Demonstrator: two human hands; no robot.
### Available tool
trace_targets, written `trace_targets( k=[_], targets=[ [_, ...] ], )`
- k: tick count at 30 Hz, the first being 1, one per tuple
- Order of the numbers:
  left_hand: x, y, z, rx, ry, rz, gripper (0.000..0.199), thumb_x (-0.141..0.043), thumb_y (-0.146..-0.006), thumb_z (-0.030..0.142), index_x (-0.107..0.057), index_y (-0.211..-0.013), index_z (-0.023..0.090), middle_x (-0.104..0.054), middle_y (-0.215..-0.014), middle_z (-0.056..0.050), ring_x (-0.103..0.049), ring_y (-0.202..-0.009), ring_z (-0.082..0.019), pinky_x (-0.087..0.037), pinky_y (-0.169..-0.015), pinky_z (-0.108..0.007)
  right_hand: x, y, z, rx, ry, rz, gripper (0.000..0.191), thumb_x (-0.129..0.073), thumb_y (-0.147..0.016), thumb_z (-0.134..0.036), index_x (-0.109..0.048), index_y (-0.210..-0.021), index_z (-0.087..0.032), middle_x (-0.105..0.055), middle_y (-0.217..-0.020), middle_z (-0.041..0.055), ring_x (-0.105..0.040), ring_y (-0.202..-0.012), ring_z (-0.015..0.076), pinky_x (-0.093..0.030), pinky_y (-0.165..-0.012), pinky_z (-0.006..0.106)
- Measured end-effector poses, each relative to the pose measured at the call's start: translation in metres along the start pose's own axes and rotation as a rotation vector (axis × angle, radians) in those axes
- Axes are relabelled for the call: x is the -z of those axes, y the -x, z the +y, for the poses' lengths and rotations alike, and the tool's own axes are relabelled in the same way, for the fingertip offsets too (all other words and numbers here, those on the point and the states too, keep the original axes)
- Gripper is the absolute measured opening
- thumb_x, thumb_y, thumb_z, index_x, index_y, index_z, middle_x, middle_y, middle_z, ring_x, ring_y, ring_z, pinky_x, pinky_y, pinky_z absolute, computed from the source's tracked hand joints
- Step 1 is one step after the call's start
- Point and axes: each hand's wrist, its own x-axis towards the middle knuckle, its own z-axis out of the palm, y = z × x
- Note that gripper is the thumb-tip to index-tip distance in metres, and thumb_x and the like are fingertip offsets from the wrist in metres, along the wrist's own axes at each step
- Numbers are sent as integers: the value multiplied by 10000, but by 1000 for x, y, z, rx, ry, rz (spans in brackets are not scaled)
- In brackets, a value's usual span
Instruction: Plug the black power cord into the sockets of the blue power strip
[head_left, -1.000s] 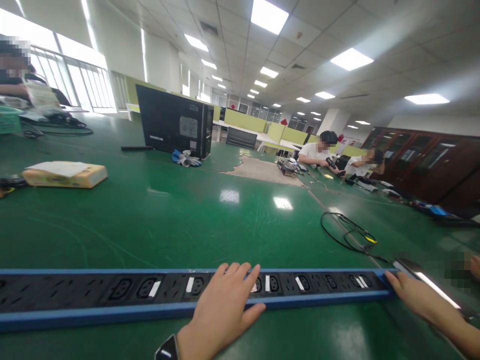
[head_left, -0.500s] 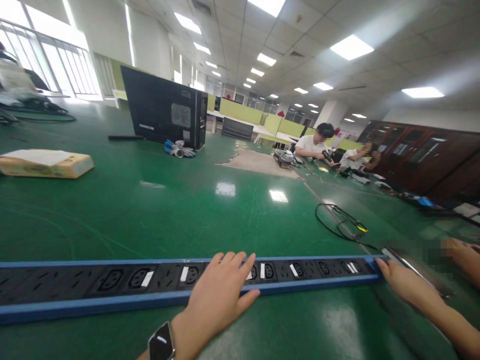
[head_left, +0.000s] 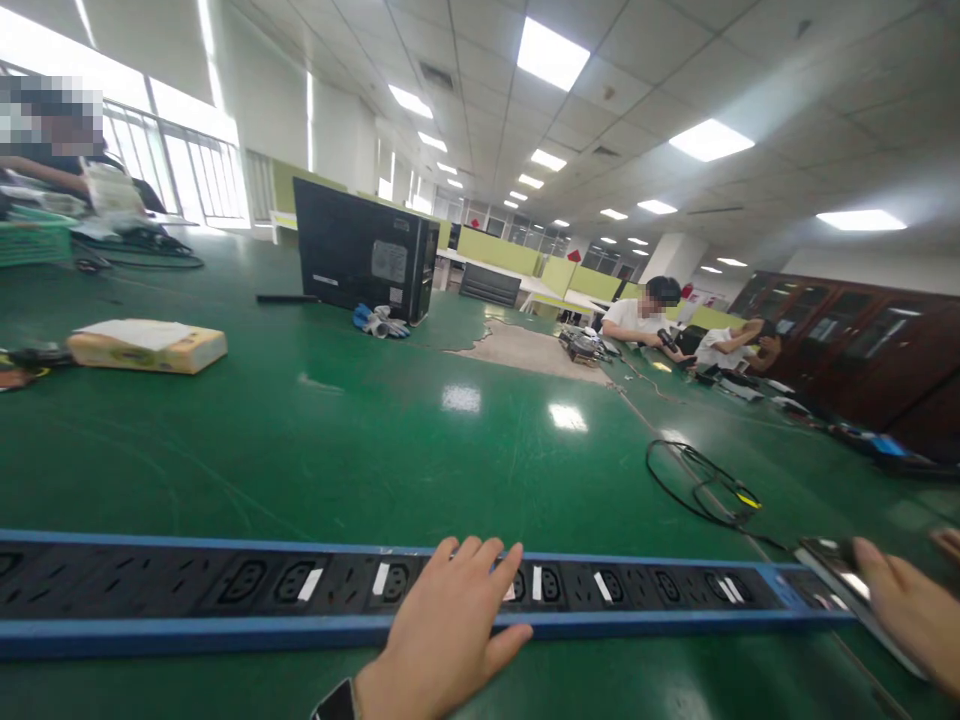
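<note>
A long blue-framed power strip [head_left: 330, 632] with a row of black sockets and small white labels lies across the front of the green table. My left hand [head_left: 450, 625] rests palm down over its middle, fingers stretched out, thumb apart; a watch is on the wrist. At the right, my right hand [head_left: 911, 605] is closed on a flat, silver-edged slab [head_left: 862, 605], its thumb along the edge. The slab lies across the right end of the strip, and its kind is unclear. Part of another hand [head_left: 949, 545] shows at the right edge, seemingly someone else's.
Beyond the strip are a coiled black cable [head_left: 701, 480], a tissue pack [head_left: 150, 345], gloves [head_left: 381, 321] and a black computer case [head_left: 360, 250]. Two people [head_left: 637, 318] sit at the far right. Another person [head_left: 52, 140] is at the far left near a green basket [head_left: 34, 240].
The slab, which lay beyond the strip's right end, is now at my right hand, which has moved off the strip's end. The view has shifted; my left hand stays on the strip.
</note>
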Motion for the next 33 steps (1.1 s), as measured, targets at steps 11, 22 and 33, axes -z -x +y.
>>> trace_targets(
  k=[11,22,33],
  targets=[
    [1,1,0,-37,-41,3,587,-542,-868,484,-437,-1381,220,-578,-1267,-93,-519,-1130,-299,-389,-966,-478,30,112,-170,382,-230,-493,609,-285,-888,-671,-595,-658,-200,-572,-579,17,-549,-594,183,-376,-584,274],
    [-3,1,-2,-59,-29,40,598,-529,-871,505,-419,-1384,218,-576,-1243,-96,-510,-1120,-287,-361,-967,-456,30,134,-244,481,-319,-510,620,-294,-891,-655,-449,-518,-186,-406,-510,-24,-397,-550,124,-245,-532,246],
    [-3,1,0,-52,-26,49,605,-559,-854,507,-437,-1369,214,-582,-1221,-93,-515,-1099,-291,-371,-951,-457,24,139,-275,474,-193,-604,615,-303,-878,-636,-438,-466,-200,-422,-453,-14,-402,-461,121,-257,-496,243]
  ],
)
